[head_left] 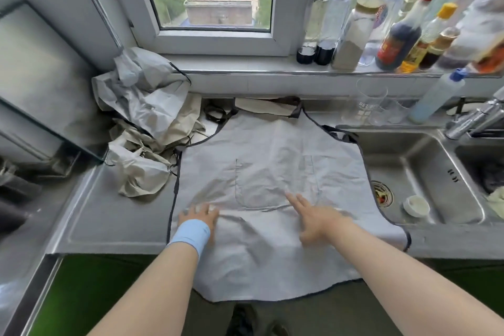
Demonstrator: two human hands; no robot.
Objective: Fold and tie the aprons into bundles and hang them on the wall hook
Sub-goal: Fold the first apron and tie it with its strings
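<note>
- In the head view, the only view I had, the grey apron (272,150) lay spread flat on the steel countertop (109,215). Its bib was toward the window sill and its hem hung over the front edge of the counter, toward the person. Its long axis therefore ran straight away from the body, between the two arms.
- The left hand (200,213), with a blue wristband (191,234), rested flat on the cloth close to the apron's left bound edge. Its fingers were blurred. They looked straight and held nothing, but I could not tell how far they were spread.
- The right hand (313,215) lay on the cloth just below the pocket (272,183), its fingers spread and the index pointing up to the pocket seam. It pinched nothing.
- I judged that the hands were smoothing the cloth and that the fold had not yet begun. For a fold along the long axis, each hand was near its own side edge, the left one nearer.
- On the right, the apron's side lay over the rim of the sink (425,161), where a small white bowl (416,206) stood, so that edge had no flat support.
- On the left, a pile of crumpled aprons (144,123) touched the upper side edge. Lower down, bare counter gave open room.
- The neck strap (272,102) lay at the far end, near a glass (371,101).
</note>
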